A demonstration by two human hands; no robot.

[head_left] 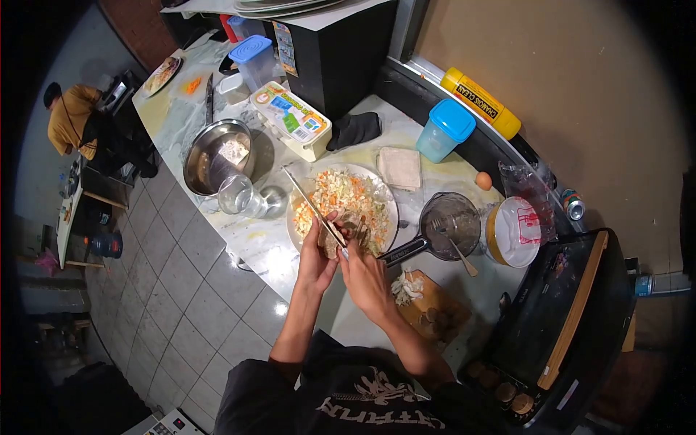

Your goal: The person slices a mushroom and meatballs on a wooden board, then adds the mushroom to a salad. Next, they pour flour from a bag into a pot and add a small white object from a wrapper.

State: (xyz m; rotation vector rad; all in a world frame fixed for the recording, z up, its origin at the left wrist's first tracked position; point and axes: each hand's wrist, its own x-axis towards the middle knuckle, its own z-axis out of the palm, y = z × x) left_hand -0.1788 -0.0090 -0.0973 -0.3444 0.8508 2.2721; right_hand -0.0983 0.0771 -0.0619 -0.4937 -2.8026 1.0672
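Grey-white marbled counter (246,235), slanting across the view, the widest thing here. A co-worker (76,123) in an ochre top stands at another work surface, far off to the left. Black appliance (518,312) to the right, a wooden strip lying along it.

Next down in size: a pale plate (394,217), heaped with chopped vegetables (341,190), white and orange. Steel pot (194,161) beyond it to the left, pale powder inside. To the plate's right, a round dark pan or strainer (435,206) with a fork (457,245) in it. Wooden board (429,293) nearer the body, off to the right, bearing pale shreds (407,288) and darker lumps.

Both hands at the plate's near edge, side by side. Right hand (366,284): fingers closed round the handle of a knife (304,194). Left hand (317,262): fingers closed on a pale-brown piece (330,248), kind unclear, partly hidden.

Key relation: the knife's long axis runs from the right hand away from the body and leftward, tip reaching over the plate's left part. Blade crosses at the left fingertips, beside the piece; whether it touches, cannot tell. Piece nearer the left hand, being in its fingers, with the right just beside.
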